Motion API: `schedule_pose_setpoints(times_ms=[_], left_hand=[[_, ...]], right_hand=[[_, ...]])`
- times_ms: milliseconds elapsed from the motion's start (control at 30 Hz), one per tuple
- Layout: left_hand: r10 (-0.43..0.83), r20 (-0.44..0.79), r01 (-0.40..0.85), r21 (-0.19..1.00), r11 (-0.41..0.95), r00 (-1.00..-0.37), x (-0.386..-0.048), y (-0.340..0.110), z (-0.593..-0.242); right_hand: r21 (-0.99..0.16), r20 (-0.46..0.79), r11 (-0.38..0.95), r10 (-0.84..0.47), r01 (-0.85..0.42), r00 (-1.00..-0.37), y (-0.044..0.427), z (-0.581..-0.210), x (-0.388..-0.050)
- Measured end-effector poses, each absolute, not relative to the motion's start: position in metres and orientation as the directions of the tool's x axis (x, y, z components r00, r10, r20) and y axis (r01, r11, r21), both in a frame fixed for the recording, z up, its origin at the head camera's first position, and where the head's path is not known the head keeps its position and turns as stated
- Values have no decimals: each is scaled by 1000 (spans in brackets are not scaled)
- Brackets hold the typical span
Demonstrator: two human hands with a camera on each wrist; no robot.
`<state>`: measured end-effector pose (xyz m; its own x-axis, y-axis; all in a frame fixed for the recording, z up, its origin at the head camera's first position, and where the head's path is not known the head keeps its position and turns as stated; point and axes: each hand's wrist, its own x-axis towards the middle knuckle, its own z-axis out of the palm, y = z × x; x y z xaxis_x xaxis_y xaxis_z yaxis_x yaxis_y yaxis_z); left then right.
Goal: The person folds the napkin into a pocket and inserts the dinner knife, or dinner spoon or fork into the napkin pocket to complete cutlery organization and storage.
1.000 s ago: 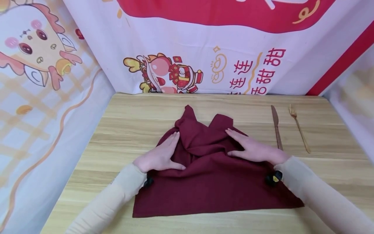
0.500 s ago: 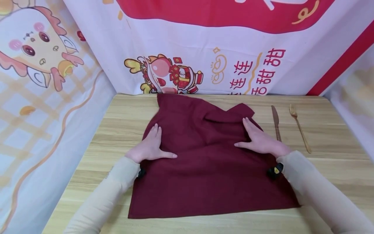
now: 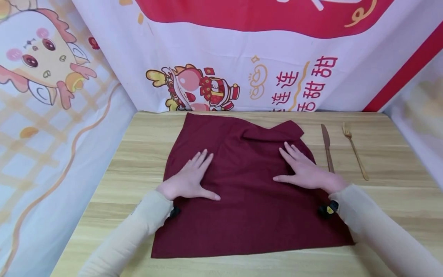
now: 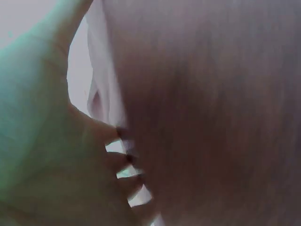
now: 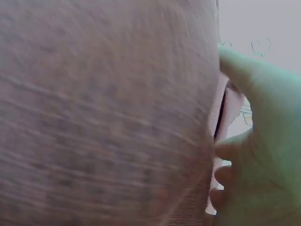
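Observation:
A dark red cloth (image 3: pixel 242 215) lies spread over the middle of the wooden table, its far left corner near the back edge and its far right corner folded over. The left hand (image 3: pixel 188 180) rests on the cloth's left part with fingers spread. On the right part lies the right hand (image 3: pixel 304 171), fingers also spread, just below the folded corner. Cloth fills much of both wrist views, with the left hand (image 4: pixel 51 141) at the left of its view and the right hand (image 5: pixel 263 146) at the right of the other.
Right of the cloth, a knife (image 3: pixel 326 143) and a gold fork (image 3: pixel 353 148) lie on the table (image 3: pixel 121 173), the knife close to the right hand. A printed curtain (image 3: pixel 121 46) stands behind the table, with another printed sheet (image 3: pixel 69 134) along the left side.
The bunched cloth has spread out toward the back and left. Since the middle frame, the left hand has moved right and slightly nearer, and both hands' fingers have fanned apart.

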<state>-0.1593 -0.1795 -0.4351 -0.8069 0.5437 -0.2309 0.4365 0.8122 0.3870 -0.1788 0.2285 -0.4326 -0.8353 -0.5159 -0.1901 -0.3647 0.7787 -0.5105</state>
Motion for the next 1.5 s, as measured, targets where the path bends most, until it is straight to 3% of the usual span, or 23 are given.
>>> schedule_pose_setpoints(times_ms=[200, 367, 567, 700, 1000, 1200, 1333, 1500], left_hand=[[545, -313, 429, 369, 824, -778, -148, -171, -436], [525, -354, 426, 322, 846, -774, -140, -175, -435], [518, -367, 446, 266, 855, -773, -120, -177, -426], [503, -343, 438, 254, 863, -793, -113, -177, -417], [392, -215, 318, 311, 895, -894, -185, -191, -434], [316, -316, 213, 320, 923, -894, -228, -196, -438], [271, -398, 154, 301, 941, -877, -237, -199, -437], [235, -401, 125, 281, 951, -886, -241, -207, -437]], right_hand=[[-491, -212, 776, -547, -396, -810, 229, -445, -171], [-401, -214, 813, -531, -422, -820, 224, -441, -159], [-314, -245, 846, -511, -431, -824, 218, -432, -143], [-337, -243, 845, -505, -416, -828, 218, -428, -141], [-446, -236, 845, -428, -294, -872, 229, -423, -195], [-472, -204, 832, -425, -292, -882, 222, -425, -236], [-483, -214, 834, -408, -266, -888, 218, -428, -252], [-485, -293, 845, -401, -226, -868, 217, -430, -253]])
